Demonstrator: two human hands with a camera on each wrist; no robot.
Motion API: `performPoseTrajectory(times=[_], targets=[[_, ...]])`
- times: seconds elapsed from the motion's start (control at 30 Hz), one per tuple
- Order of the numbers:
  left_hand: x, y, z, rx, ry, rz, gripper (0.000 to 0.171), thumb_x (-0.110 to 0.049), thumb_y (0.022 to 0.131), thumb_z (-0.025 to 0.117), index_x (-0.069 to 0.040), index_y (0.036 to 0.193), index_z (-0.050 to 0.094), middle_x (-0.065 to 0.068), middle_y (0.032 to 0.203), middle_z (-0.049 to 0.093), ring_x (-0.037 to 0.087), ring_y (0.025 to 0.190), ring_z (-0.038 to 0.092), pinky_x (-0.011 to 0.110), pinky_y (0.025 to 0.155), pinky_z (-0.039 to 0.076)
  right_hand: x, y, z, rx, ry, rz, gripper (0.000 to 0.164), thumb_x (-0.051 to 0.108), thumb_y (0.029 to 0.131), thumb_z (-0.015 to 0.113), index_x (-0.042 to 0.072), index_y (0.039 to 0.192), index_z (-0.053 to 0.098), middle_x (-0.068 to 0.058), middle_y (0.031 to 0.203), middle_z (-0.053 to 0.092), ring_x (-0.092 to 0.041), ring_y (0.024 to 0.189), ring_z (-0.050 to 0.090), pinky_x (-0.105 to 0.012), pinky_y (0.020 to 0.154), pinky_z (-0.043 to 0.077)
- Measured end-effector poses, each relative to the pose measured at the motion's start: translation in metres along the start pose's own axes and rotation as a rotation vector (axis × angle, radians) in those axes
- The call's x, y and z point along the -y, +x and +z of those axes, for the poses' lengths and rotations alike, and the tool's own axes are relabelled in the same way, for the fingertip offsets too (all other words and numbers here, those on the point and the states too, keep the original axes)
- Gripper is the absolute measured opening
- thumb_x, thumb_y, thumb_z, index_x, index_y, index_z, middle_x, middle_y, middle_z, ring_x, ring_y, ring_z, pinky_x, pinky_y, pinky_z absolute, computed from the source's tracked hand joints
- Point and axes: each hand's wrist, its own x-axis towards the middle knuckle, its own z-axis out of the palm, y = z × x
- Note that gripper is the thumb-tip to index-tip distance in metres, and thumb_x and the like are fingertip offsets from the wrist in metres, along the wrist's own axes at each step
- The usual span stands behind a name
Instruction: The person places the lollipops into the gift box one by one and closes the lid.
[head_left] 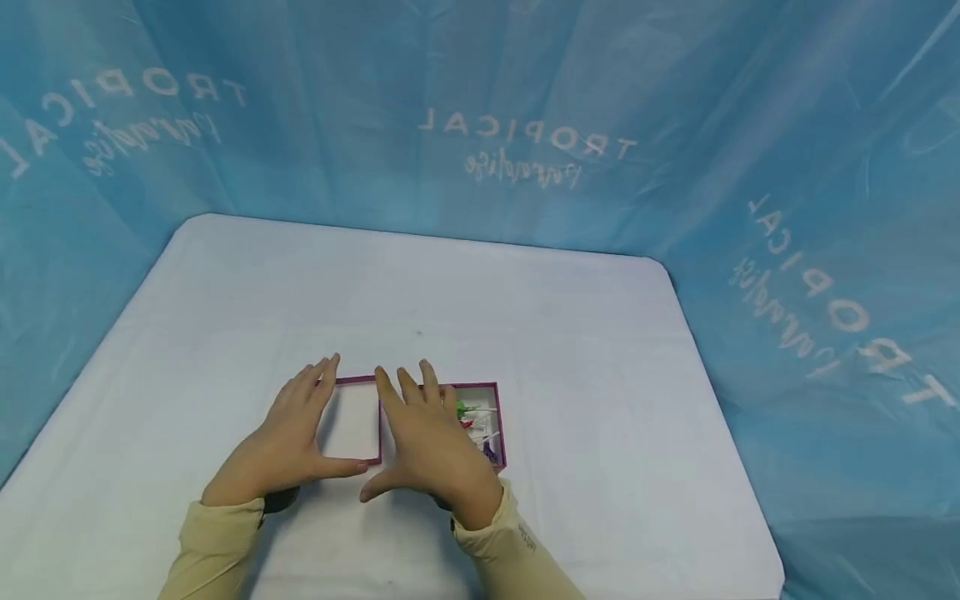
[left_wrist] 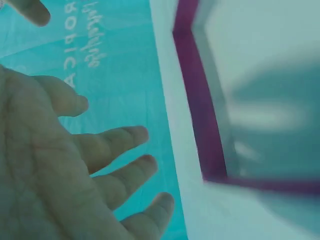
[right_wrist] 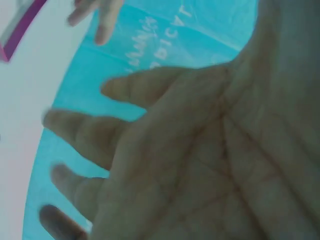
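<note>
Two shallow boxes with purple rims lie side by side. My left hand [head_left: 288,437] is spread over the left side of the white-lined left box [head_left: 380,442], its thumb by the near right corner. In the left wrist view, the fingers stay apart from the purple box edge. My right hand [head_left: 438,442] hovers with spread fingers between the boxes and hides much of the right box [head_left: 501,425]. Inside that box lie small green, red and purple things [head_left: 489,452] with thin white sticks; their kind is unclear. Neither hand holds anything.
A white-covered table [head_left: 585,350] with rounded corners lies under the boxes. Blue sheeting [head_left: 525,75] with mirrored white lettering hangs behind it and at both sides. A tiny dark speck [head_left: 418,332] marks the cloth beyond the hands.
</note>
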Motion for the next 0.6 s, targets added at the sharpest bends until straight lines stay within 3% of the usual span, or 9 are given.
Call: performPoseTrajectory(times=[0.1,0.27,0.6], targets=[[0.009,-0.010,-0.008,0.006,0.044,-0.010,0.151,-0.066,0.058,0.088,-0.009,0.162,-0.005,0.034,0.160,0.015,0.058,0.144,0.014,0.075,0.111,0.018,0.011,0.011,0.006,0.034,-0.023,0.046,0.147,0.062,0.051,0.094,0.019,0.164,0.010,-0.017,0.167,0.019,-0.044,0.154,0.000,-0.065,0.119,0.020],[0.024,-0.009,-0.011,-0.027,0.095,0.002,0.160,-0.058,0.053,0.093,-0.006,0.160,-0.014,0.037,0.159,0.017,0.060,0.141,0.019,0.076,0.108,0.019,0.022,0.029,0.013,0.059,-0.123,0.080,0.153,0.063,0.048,0.094,0.019,0.164,0.004,-0.017,0.168,0.011,-0.041,0.154,-0.006,-0.060,0.122,0.015],[0.037,-0.011,-0.006,-0.011,0.111,0.007,0.163,-0.063,0.049,0.092,-0.005,0.160,-0.012,0.035,0.158,0.024,0.057,0.140,0.025,0.075,0.108,0.022,0.033,0.056,0.031,0.134,-0.252,0.115,0.151,0.055,0.049,0.097,0.022,0.164,0.005,-0.016,0.168,0.014,-0.036,0.156,-0.003,-0.056,0.123,0.018]])
